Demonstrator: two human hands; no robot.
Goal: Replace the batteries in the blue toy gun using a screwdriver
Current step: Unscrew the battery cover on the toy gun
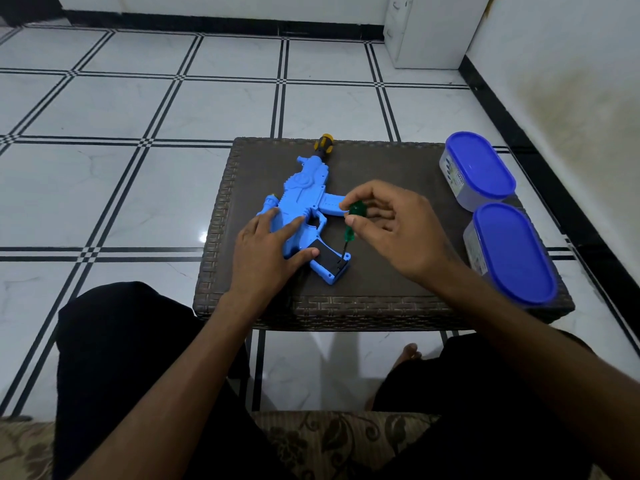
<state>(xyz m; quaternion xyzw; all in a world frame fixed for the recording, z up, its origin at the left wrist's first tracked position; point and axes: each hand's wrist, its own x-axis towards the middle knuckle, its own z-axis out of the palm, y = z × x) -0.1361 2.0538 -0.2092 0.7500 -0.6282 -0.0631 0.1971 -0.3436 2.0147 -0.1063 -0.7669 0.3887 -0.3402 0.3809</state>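
A blue toy gun (pixel 302 199) lies flat on the dark woven table (pixel 381 299), its yellow-and-black muzzle pointing away from me. The black battery cover (pixel 327 257) on the grip faces up. My left hand (pixel 268 251) presses flat on the gun's body, thumb against the grip. My right hand (pixel 391 230) pinches the green handle of a small screwdriver (pixel 351 225). The screwdriver stands nearly upright, its tip on the lower end of the grip beside the cover.
Two clear tubs with blue lids (pixel 478 168) (pixel 512 251) stand along the table's right edge. My legs in dark trousers flank the table's near side. A tiled floor surrounds it, with a wall close on the right.
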